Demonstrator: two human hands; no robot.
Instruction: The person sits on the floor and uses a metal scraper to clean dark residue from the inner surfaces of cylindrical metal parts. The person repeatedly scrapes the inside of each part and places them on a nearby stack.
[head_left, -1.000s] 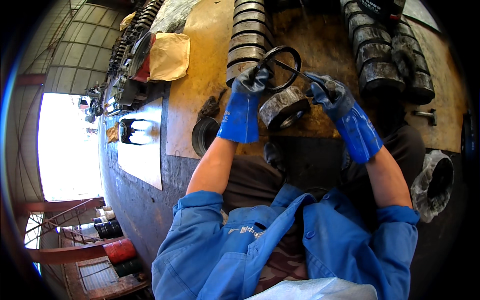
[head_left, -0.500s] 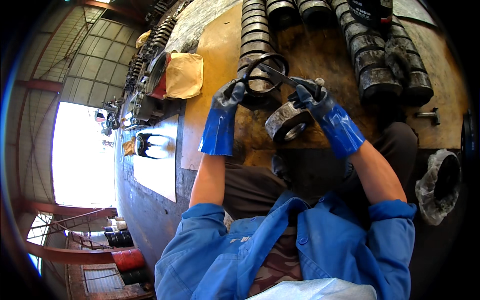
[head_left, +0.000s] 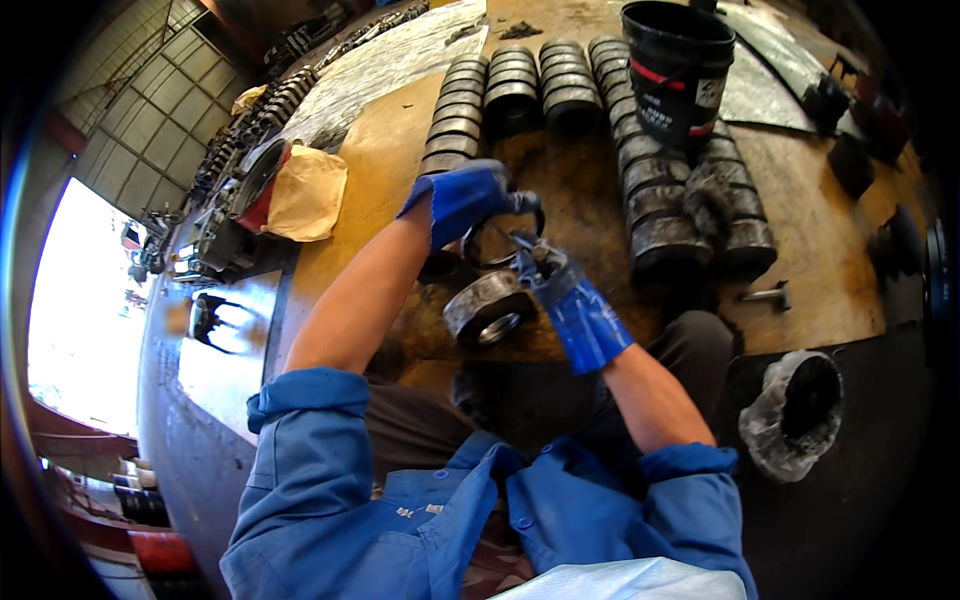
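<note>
My left hand (head_left: 478, 195), in a blue rubber glove, is closed on a black ring (head_left: 541, 217), held upright above the work surface. My right hand (head_left: 548, 280), gloved the same way, is closed close beside the ring's lower right edge. It grips a flat-bladed tool, like a knife or scraper, now mostly hidden by the glove. Below the hands a thick, worn metal roller (head_left: 476, 300) lies on its side, its bore facing me. Behind my left hand runs a row of similar rollers (head_left: 455, 127).
More roller rows (head_left: 655, 200) stretch away at the right, with a black bucket (head_left: 675, 70) on top. A bolt (head_left: 768, 295) and a plastic-wrapped black ring (head_left: 795, 415) lie to the right. At the left are brown paper (head_left: 307, 193) and a pale sheet (head_left: 235, 350) on the floor.
My left hand has risen and turned over the top of the ring. My right hand has come in below it, and the blade no longer shows clearly. The view has shifted.
</note>
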